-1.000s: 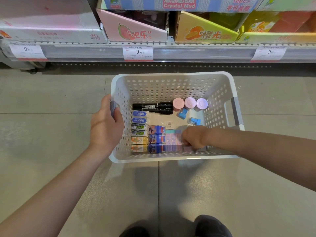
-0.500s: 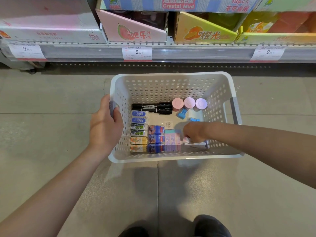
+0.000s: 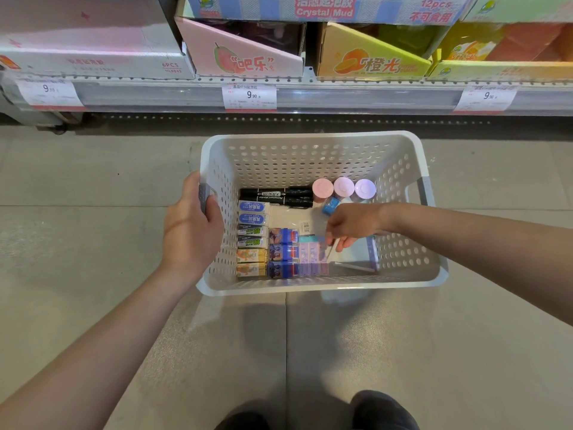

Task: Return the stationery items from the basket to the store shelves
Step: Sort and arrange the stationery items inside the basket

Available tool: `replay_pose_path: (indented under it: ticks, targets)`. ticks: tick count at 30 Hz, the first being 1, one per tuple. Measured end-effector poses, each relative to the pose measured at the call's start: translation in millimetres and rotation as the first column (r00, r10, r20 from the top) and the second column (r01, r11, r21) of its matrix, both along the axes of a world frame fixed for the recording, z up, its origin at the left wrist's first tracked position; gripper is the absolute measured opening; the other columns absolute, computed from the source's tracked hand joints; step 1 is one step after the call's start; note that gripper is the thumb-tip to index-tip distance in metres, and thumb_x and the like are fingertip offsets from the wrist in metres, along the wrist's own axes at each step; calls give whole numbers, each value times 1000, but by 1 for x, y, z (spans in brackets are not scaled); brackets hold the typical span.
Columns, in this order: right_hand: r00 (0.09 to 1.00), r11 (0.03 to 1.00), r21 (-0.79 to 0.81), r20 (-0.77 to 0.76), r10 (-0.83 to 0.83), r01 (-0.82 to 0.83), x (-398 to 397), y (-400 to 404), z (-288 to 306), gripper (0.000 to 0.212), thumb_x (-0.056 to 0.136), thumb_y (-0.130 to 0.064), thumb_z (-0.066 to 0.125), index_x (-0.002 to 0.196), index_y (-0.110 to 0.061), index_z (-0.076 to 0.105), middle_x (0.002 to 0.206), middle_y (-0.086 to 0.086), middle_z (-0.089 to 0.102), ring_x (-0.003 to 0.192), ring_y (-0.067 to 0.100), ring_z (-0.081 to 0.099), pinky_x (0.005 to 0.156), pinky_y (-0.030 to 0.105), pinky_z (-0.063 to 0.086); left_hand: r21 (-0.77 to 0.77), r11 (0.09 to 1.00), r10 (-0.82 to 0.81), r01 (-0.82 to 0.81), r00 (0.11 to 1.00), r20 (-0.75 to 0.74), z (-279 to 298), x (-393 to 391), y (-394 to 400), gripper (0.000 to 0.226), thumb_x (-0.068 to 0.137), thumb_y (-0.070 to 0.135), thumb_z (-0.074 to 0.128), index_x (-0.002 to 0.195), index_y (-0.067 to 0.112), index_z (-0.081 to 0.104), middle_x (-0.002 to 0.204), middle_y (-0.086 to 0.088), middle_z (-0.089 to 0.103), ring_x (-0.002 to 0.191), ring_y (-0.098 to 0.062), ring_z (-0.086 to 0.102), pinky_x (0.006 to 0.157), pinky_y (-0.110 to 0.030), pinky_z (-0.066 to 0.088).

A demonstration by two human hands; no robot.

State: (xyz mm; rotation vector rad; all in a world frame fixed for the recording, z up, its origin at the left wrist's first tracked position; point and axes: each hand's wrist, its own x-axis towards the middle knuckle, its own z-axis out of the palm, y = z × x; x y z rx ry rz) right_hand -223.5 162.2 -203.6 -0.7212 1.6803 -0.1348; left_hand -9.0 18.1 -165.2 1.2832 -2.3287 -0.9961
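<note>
A white perforated basket [image 3: 310, 136] hangs over the floor. My left hand [image 3: 192, 231] grips its left handle. Inside lie two black markers [image 3: 276, 197], a column of boxed erasers [image 3: 251, 237], blue packs [image 3: 283, 252], pastel pink and purple packs [image 3: 313, 259], three round pastel lids [image 3: 342, 187] and a small blue item [image 3: 329, 206]. My right hand [image 3: 353, 223] reaches in from the right and pinches the edge of a flat white pack [image 3: 356, 254]. The pack stands tilted against the basket's right wall.
A low store shelf [image 3: 341, 96] with white price tags runs across the top. It carries display cartons: a pink one [image 3: 242, 54], a yellow-orange one [image 3: 372, 57] and others. Grey tiled floor surrounds the basket. My dark shoes [image 3: 381, 411] show at the bottom edge.
My right hand rose from the basket's bottom right corner and moved toward the middle, tipping the flat white pack up on its edge. The left hand and basket stayed put.
</note>
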Motion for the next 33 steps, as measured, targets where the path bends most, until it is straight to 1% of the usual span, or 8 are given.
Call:
replay_pose_path:
  ticks: [4, 6, 12, 16, 19, 22, 28, 33]
  targets:
    - [996, 998, -23, -73, 60, -62, 0, 3, -2, 27, 91, 8, 45, 111, -3, 58, 108, 5, 57, 94, 16, 59, 63, 12, 50, -3, 1000, 6, -6, 1000, -4, -1, 0, -1, 33, 97, 13, 40, 130, 11, 44, 70, 0, 50, 51, -11, 44, 47, -25, 31]
    - [988, 993, -23, -109, 112, -115, -1, 2, -1, 34, 88, 6, 51, 121, -2, 58, 114, 7, 60, 95, 14, 57, 69, 13, 48, 1, 1000, 8, -8, 1000, -9, -2, 0, -1, 32, 97, 13, 40, 129, 11, 44, 71, 0, 49, 51, -11, 43, 47, -24, 31]
    - [960, 979, -18, -199, 197, -204, -3, 1, -6, 31, 85, 4, 56, 114, -5, 65, 106, 9, 65, 80, 14, 58, 69, 19, 47, 4, 1000, -3, 3, 1000, -19, 1, -1, 1, 33, 98, 11, 39, 130, 10, 43, 80, -6, 52, 51, -9, 43, 42, -13, 32]
    - [933, 945, -13, -162, 322, -328, 0, 1, -8, 32, 84, 3, 54, 109, -11, 68, 115, 7, 63, 103, 25, 59, 90, 35, 50, 2, 1000, -10, 10, 1000, -24, 3, -1, 0, 33, 98, 11, 40, 130, 10, 43, 94, -24, 62, 52, -9, 43, 41, -8, 34]
    - [823, 831, 132, -119, 555, -541, 10, 3, -11, 48, 86, 5, 42, 122, -18, 63, 125, 5, 59, 106, 22, 57, 92, 31, 48, 14, 1000, -19, 19, 1000, -22, 3, 0, 0, 33, 98, 12, 39, 131, 11, 42, 105, -25, 63, 57, -13, 48, 42, -10, 34]
    - [714, 728, 224, -152, 683, -648, 11, 6, -19, 54, 90, 4, 34, 134, -20, 52, 134, 7, 54, 119, 28, 53, 103, 36, 44, 1, 1000, -13, 13, 1000, -15, 1, 0, 0, 32, 98, 12, 39, 130, 11, 43, 98, -24, 63, 57, -16, 49, 42, -11, 34]
    - [595, 675, 341, -320, 737, -654, 3, -1, -11, 38, 96, -5, 38, 129, -6, 55, 129, 10, 57, 112, 25, 58, 87, 28, 48, 1, 1000, -19, 19, 999, -29, -5, 2, -3, 31, 98, 13, 39, 128, 13, 45, 84, -7, 60, 55, -12, 48, 49, -27, 38]
    - [685, 782, 284, -377, 623, -554, -7, -8, -11, 33, 88, -14, 56, 119, -3, 62, 118, 11, 66, 100, 24, 64, 70, 23, 48, 17, 1000, -6, 7, 1000, -23, -6, 1, -3, 31, 98, 15, 39, 129, 15, 44, 80, -5, 58, 56, -13, 48, 50, -29, 39]
